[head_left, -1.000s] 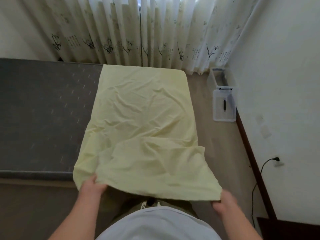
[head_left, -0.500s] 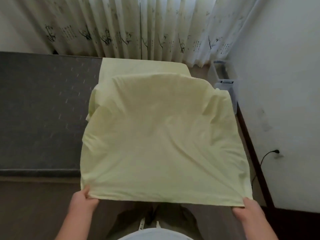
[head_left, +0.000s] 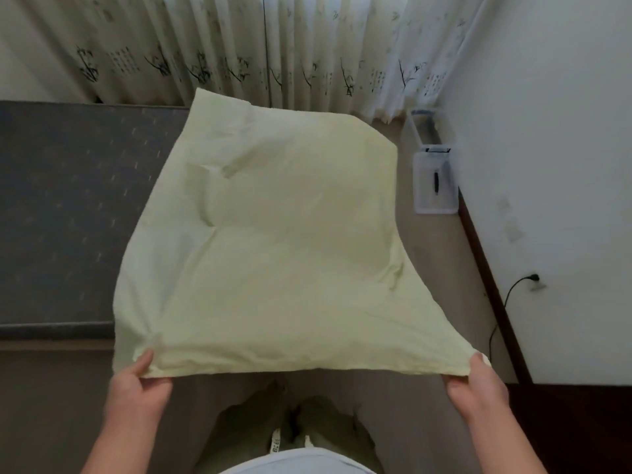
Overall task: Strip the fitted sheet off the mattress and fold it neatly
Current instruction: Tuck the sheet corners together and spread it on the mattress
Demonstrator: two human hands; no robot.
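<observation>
the pale yellow fitted sheet (head_left: pixel 273 251) hides the right end of the dark grey mattress (head_left: pixel 68 206), so i cannot tell whether its far part rests on the mattress or hangs above it. the far edge reaches up to the foot of the patterned curtain (head_left: pixel 239 46). no elastic hem shows, and how many layers of cloth lie together is hard to make out. both forearms are cut off by the bottom of the view, and the fingers under the cloth are out of sight. a small dark item inside the clear plastic bin (head_left: pixel 434 179) by the white wall (head_left: pixel 547 131) is too small to identify.

the left hand (head_left: pixel 136 395) pinches the near left corner of the sheet, thumb on top and the other fingers curled beneath. the right hand (head_left: pixel 475 388) pinches the near right corner the same way, a little tuft of cloth poking out past the thumb. the near edge runs fairly taut between the two hands, above the person's legs.

the sheet is spread wide in front of the person, narrower at the far end than at the near one. its surface is mostly smooth, with a soft dent and a few creases left of centre and small gathers near each held corner. a black cable (head_left: pixel 513 292) is plugged in at the wall on the right.
</observation>
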